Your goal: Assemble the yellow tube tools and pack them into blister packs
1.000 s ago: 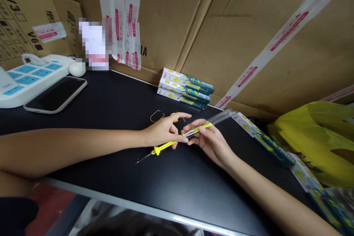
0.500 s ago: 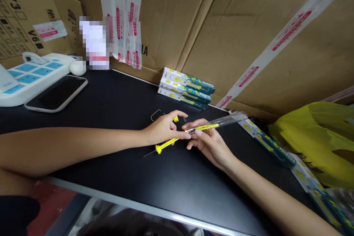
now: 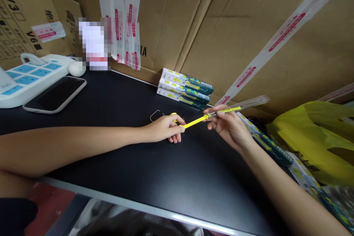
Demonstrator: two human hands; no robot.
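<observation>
My left hand (image 3: 168, 127) pinches the near end of a slim yellow plastic rod (image 3: 195, 121) between thumb and fingers. My right hand (image 3: 231, 127) is closed around a clear plastic tube (image 3: 256, 101), which tilts up to the right. Part of the yellow rod shows inside the tube, and the rest sticks out of its lower mouth toward my left hand. Just behind my left hand lie a small yellow piece (image 3: 173, 114), partly hidden, and a bent wire hook (image 3: 155, 114) on the black table (image 3: 177, 177).
Several printed boxes (image 3: 184, 88) are stacked against the cardboard. More such boxes (image 3: 265, 140) lie at the right beside a yellow bag (image 3: 312, 136). On the left are a phone (image 3: 55, 94) and a white power strip (image 3: 35, 72).
My right hand has moved right and slightly up with the tube. My left hand has closed on the rod's near end; the flanged tip and thin wire that showed below it are out of sight.
</observation>
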